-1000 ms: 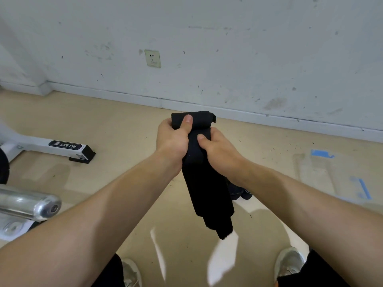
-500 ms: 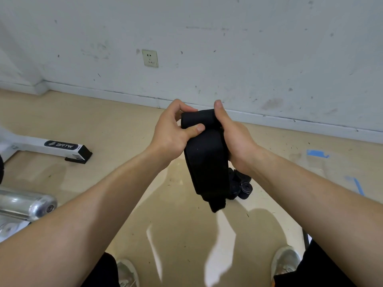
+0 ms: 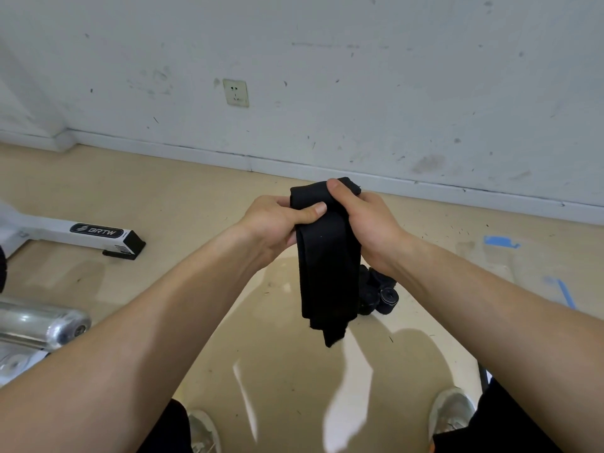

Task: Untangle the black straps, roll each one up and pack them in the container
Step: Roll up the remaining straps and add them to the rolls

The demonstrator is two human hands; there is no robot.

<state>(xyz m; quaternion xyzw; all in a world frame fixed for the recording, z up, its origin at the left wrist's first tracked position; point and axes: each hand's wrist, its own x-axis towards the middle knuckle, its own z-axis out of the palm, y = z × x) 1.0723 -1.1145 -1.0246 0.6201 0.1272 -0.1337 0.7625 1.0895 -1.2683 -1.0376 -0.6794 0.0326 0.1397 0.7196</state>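
Note:
A wide black strap (image 3: 327, 276) hangs folded in front of me, its loose ends dangling toward the floor. My left hand (image 3: 274, 223) grips the strap's upper part from the left, thumb laid across its front. My right hand (image 3: 366, 223) grips it from the right, thumb hooked over the top fold. On the floor behind the strap lies a pile of black straps (image 3: 379, 292), one of them rolled up. A clear plastic container (image 3: 510, 269) with blue tape stands on the floor at the right, faint and hard to make out.
A white machine leg (image 3: 94, 232) with a black foot lies on the floor at the left. A chrome cylinder (image 3: 42, 322) juts in at the lower left. My two shoes (image 3: 451, 413) show at the bottom. The white wall (image 3: 327, 93) runs close ahead.
The top fold has been turned over further and both hands have regripped it; my left thumb now lies flatter across the strap. The hanging part looks a little longer than half a second ago.

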